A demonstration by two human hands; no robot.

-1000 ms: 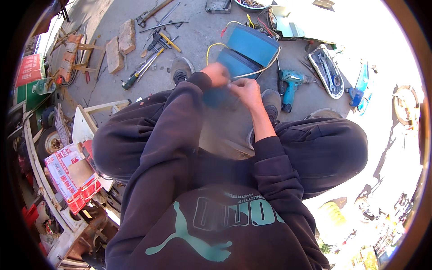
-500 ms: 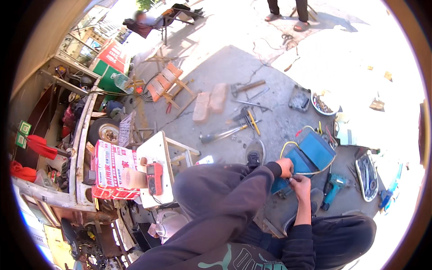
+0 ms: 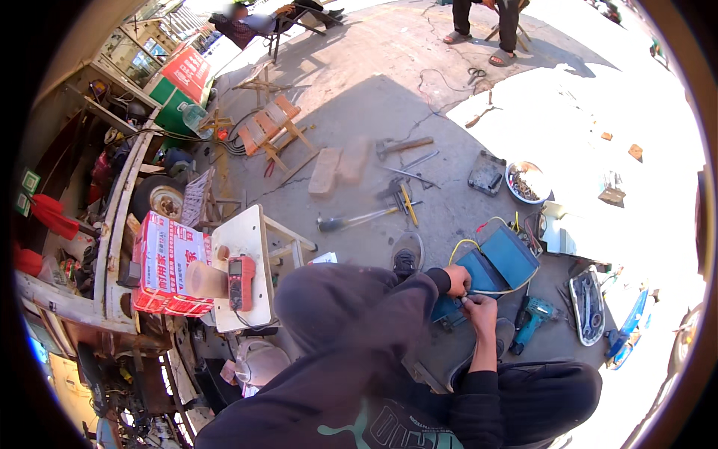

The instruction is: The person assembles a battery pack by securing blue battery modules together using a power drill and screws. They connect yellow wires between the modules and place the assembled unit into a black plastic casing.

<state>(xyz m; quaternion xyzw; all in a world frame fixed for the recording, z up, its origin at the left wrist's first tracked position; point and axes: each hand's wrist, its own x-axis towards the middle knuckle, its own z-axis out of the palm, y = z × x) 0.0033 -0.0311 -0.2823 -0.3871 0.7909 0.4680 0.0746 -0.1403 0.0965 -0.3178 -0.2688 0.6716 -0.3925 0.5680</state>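
Blue box-shaped blocks, probably batteries (image 3: 508, 257), stand on the ground between my feet and the tools. A pale cable (image 3: 516, 290) curves along their near side and ends at my fingers. My left hand (image 3: 458, 280) is closed in a pinch on the cable's end. Just below it my right hand (image 3: 480, 308) is closed too, its fingertips meeting the left ones around something too small to make out. A yellow wire (image 3: 462, 244) loops up from the blocks on the left. To the right of my hands lies a teal cordless drill (image 3: 532, 322).
A stool (image 3: 247, 247) at the left bears a red multimeter (image 3: 241, 283) beside a red-white carton (image 3: 170, 258). Ahead lie bricks (image 3: 325, 172), a hammer (image 3: 405, 147) and a bowl of small parts (image 3: 528, 182). A wrench tray (image 3: 588, 305) sits right. Two people are at the far side.
The whole view has shifted, so most things appear further left. Both hands remain close together at the cable's end, with little visible change in their grip.
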